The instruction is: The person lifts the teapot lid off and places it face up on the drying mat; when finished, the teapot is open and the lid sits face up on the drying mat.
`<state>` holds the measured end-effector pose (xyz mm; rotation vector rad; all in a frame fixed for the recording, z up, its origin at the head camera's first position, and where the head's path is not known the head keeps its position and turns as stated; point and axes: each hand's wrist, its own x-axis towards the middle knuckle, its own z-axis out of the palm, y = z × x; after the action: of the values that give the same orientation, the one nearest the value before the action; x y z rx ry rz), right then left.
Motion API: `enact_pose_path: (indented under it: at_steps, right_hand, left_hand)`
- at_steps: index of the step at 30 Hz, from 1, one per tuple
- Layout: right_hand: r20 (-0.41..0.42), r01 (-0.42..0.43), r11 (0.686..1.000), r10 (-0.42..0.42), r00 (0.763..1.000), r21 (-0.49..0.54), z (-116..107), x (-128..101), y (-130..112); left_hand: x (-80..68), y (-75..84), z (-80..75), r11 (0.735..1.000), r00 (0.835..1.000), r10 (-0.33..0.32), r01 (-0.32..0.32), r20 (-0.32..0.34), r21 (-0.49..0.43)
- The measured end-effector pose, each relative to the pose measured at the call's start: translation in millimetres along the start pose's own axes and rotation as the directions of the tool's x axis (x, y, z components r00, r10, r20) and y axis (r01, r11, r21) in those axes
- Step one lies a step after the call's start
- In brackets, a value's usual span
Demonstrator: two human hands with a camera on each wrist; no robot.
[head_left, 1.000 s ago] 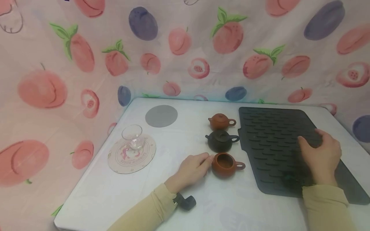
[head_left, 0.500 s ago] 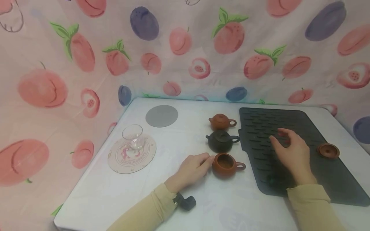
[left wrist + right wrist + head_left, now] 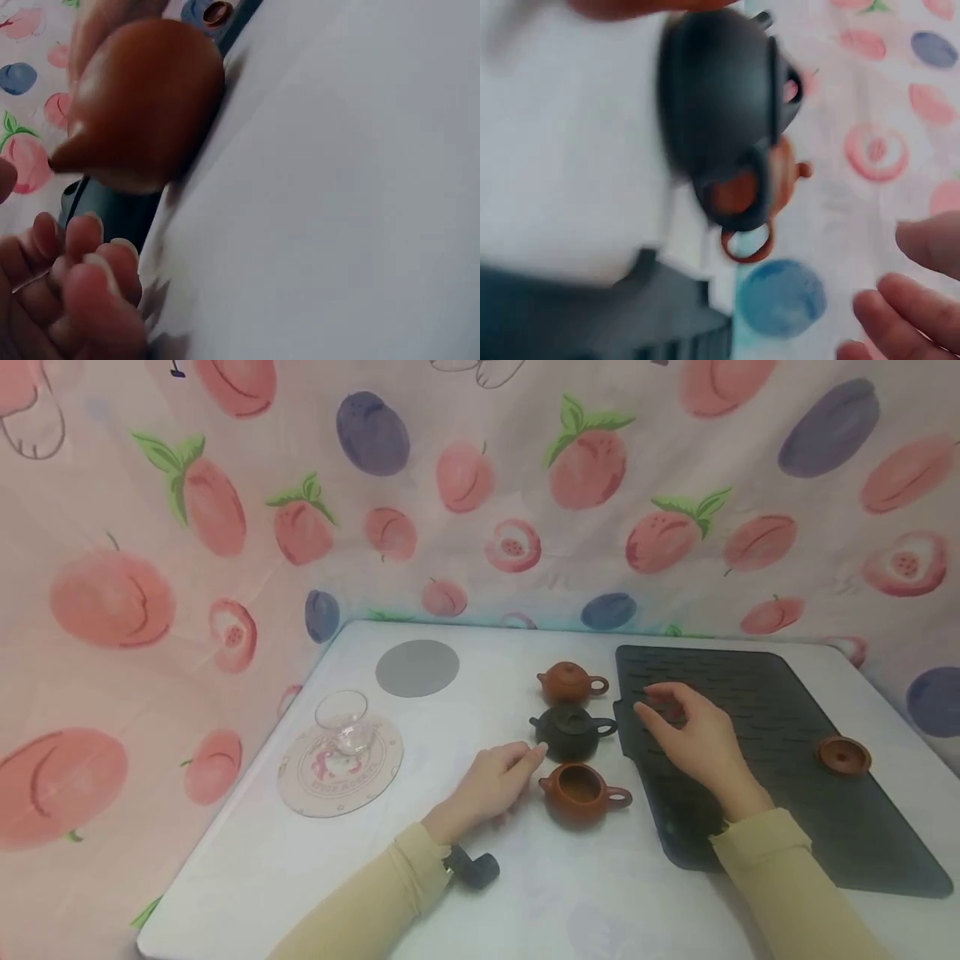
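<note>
Hands (image 3: 495,781) (image 3: 693,735) empty, fingers loose; right nears lidded black clay teapot (image 3: 572,732), judged next: pinch its lid.

A white table (image 3: 600,902) fills the lower middle of the head view, its far edge meeting a hanging cloth (image 3: 225,460). The cloth is pale pink, printed with peaches, green leaves and blue plums, and it covers the back and the left side, wrapping the table's far left corner. The light is soft and even.
</note>
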<state>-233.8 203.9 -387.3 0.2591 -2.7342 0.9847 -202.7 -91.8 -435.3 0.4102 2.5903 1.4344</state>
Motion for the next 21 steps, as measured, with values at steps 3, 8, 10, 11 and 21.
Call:
enact_pose_path:
  at_steps: [3, 8, 10, 11, 21]
  right_hand:
    - [0.077, 0.025, 1.000, -0.025, 0.997, 0.006, -0.4, 13.6, -12.6]
    - [0.217, 0.089, 0.994, -0.100, 0.971, 0.059, 9.2, 36.9, -26.2]
    - [0.258, 0.113, 0.991, -0.129, 0.957, 0.077, 16.0, 41.9, -26.4]
    - [0.274, 0.118, 0.990, -0.137, 0.952, 0.083, 20.1, 43.4, -26.0]
    - [0.305, 0.113, 0.990, -0.134, 0.943, 0.085, 37.5, 42.7, -15.3]
  left_hand:
    - [19.6, -0.7, -8.8, 0.995, 0.999, 0.030, -0.026, -0.046, 0.094]
    - [54.0, -4.2, -17.2, 0.951, 0.982, 0.127, -0.081, -0.140, 0.299]
    - [62.0, -7.4, -16.6, 0.935, 0.981, 0.140, -0.087, -0.134, 0.344]
    - [64.5, -9.4, -16.2, 0.927, 0.981, 0.146, -0.091, -0.126, 0.365]
    - [69.2, -13.1, -11.4, 0.860, 0.971, 0.206, -0.122, -0.120, 0.495]
